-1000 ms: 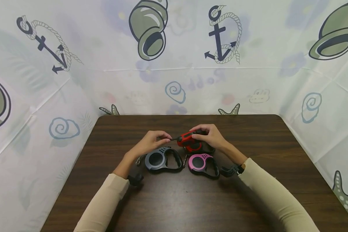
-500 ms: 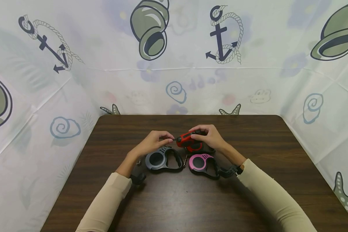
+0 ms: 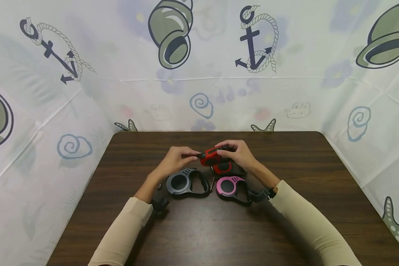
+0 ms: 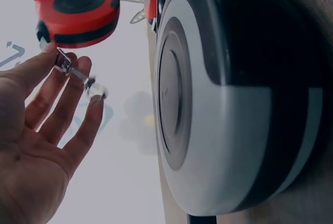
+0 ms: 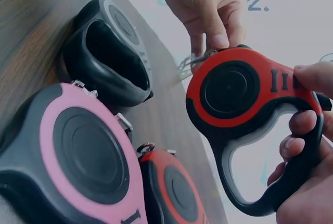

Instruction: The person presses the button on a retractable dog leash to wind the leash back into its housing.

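My right hand [image 3: 241, 153] grips the handle of a red and black retractable dog leash [image 3: 210, 157], held above the table; in the right wrist view fingers curl through its loop and the thumb lies near its ribbed part. At the leash's front end my left hand [image 3: 177, 159] pinches the strap between thumb and index finger. A metal clip [image 4: 73, 70] hangs there across the left hand's other, spread fingers. Below lie a grey retractable leash [image 3: 178, 182], a pink one [image 3: 227, 186] and a second red one [image 3: 222, 168], partly hidden behind the held leash.
The leashes stand close together on a dark wood-grain table [image 3: 212, 236]. Patterned white cloth [image 3: 136, 99] rises behind and at both sides. Small metal clips show among the leashes, one beside the pink leash [image 5: 88, 151]. Black straps [image 3: 261, 195] circle the wrists.
My left hand has moved right toward the red leash's front end, shortening the strap showing between them. Both hands and the held leash have risen slightly. The leashes on the table have stayed put.
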`<state>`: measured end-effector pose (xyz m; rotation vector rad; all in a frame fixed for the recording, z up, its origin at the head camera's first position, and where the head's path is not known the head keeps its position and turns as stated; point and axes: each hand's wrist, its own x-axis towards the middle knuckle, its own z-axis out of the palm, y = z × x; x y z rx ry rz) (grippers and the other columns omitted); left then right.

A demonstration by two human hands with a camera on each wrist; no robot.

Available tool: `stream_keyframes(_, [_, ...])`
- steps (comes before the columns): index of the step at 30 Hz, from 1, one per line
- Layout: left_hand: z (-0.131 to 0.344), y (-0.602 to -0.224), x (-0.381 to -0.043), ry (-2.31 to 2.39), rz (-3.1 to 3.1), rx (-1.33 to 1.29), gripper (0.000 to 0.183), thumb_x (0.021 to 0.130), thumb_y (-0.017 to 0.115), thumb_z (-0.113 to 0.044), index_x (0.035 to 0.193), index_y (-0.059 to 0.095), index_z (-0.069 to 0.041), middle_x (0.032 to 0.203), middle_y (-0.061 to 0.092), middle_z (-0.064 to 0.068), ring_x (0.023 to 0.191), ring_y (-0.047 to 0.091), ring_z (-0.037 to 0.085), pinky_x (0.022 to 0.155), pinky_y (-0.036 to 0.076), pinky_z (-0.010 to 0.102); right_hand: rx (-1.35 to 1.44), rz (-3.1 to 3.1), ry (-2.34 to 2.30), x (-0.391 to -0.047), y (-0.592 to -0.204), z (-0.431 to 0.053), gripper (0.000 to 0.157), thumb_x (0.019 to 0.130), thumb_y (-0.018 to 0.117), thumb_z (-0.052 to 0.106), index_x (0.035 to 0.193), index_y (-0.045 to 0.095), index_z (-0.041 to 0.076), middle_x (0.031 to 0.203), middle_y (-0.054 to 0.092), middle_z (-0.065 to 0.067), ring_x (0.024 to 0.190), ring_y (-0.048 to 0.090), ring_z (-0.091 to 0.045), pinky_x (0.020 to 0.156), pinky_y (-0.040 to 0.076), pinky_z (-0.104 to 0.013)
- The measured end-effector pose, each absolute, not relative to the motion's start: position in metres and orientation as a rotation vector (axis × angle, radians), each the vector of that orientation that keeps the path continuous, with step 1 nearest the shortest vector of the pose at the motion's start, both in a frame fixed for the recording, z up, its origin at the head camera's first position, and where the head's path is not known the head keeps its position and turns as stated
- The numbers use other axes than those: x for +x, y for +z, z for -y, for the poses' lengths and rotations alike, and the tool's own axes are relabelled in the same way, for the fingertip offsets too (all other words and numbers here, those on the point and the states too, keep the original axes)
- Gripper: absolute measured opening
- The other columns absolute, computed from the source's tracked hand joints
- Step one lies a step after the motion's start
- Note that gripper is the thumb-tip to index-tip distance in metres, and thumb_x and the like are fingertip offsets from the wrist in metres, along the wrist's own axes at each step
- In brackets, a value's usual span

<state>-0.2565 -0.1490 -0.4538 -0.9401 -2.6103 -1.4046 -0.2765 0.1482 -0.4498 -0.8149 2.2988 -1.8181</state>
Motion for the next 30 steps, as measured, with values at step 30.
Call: stream_keyframes(30, [0.204,-0.461,-0.271,-1.376,2.748,-0.567,0.032,0.094,0.083,-0.015,0.124,0.079,-0.005,0.115,0.079,0.015,0.096,0.078,0.028,0.078,0.061,0.031,-0.594,-2.087,-1.995,-0.303,-0.461,-0.08,0.029,0.099,0.073,0.005,0.125,0.072,-0.007,0.088,0.07,0.002,0.078,0.051,-0.024,0.07,0.045,-0.03])
